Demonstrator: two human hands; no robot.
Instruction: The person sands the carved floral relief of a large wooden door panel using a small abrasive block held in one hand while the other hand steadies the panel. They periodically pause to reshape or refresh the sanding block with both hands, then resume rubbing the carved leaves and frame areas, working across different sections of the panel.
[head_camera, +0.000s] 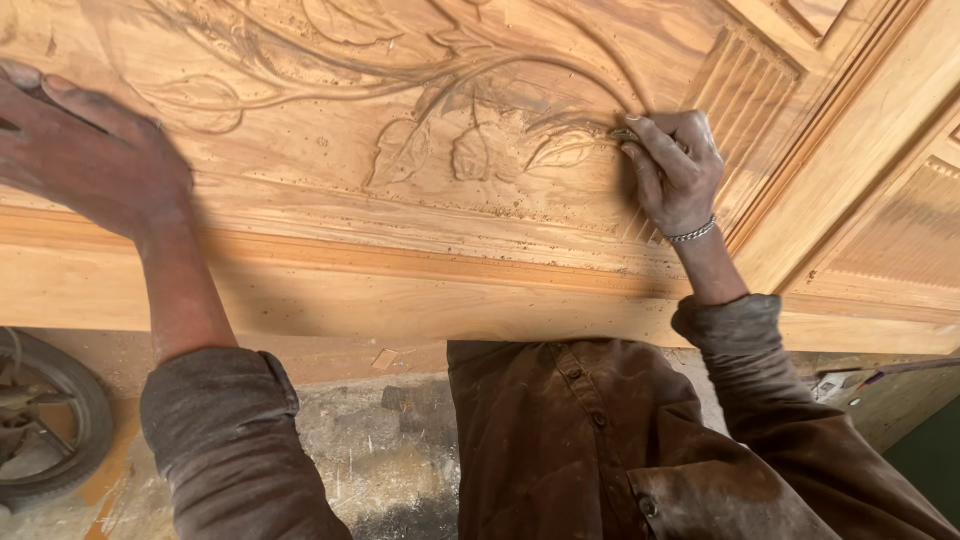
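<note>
Head view: a carved wooden panel (420, 200) fills the upper part of the picture, its near edge running left to right in front of the person.
Right hand (675, 170): fingers curled tight round a small tool (624, 133), only its tip showing past the fingertips; a metal bracelet (692, 232) sits on the wrist.
Tool: its tip touches the carved leaves (480, 150) near the panel's right side, just left of a fluted strip (740, 85).
Left hand (85, 150): laid on the panel near its left edge, fingers stretched flat and close together, holding nothing; somewhat blurred.
Carving: curling stems and leaves in relief, with wood crumbs scattered over the surface.
Containers: none shows.
Clothing: brown dusty shirt (590, 450), sleeves pushed up.
Floor: a small wheel (45, 420) lies below the panel's left end, on dusty ground (380, 450).
</note>
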